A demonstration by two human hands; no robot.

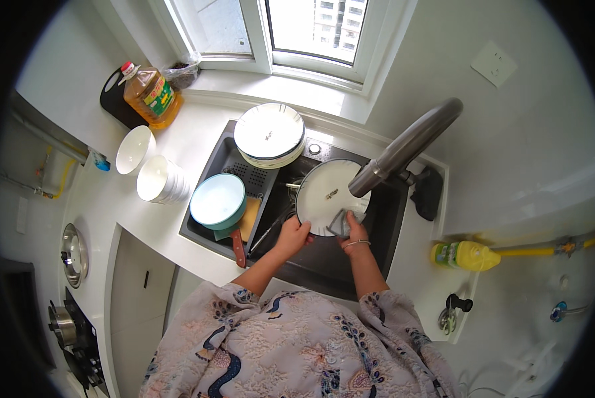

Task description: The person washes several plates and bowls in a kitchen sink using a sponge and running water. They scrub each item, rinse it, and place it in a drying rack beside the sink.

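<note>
Over the dark sink (377, 259) I hold a white plate (324, 189) with a dark rim and a small motif in its middle. My left hand (295, 235) is closed on the plate's lower left edge, thumb on top. At its lower right edge, my right hand (356, 233) presses a grey-and-white dishcloth (345, 223) against the plate, its fingers partly hidden beneath. The grey faucet (403, 149) arches above the plate's right side. No running water can be made out.
A stack of white plates (269, 131) stands on the sink's back left part. A light blue bowl (219, 200) and a wooden-handled knife (238, 248) lie in front. White bowls (157, 180) and an oil bottle (153, 99) stand left; a yellow detergent bottle (464, 256) lies right.
</note>
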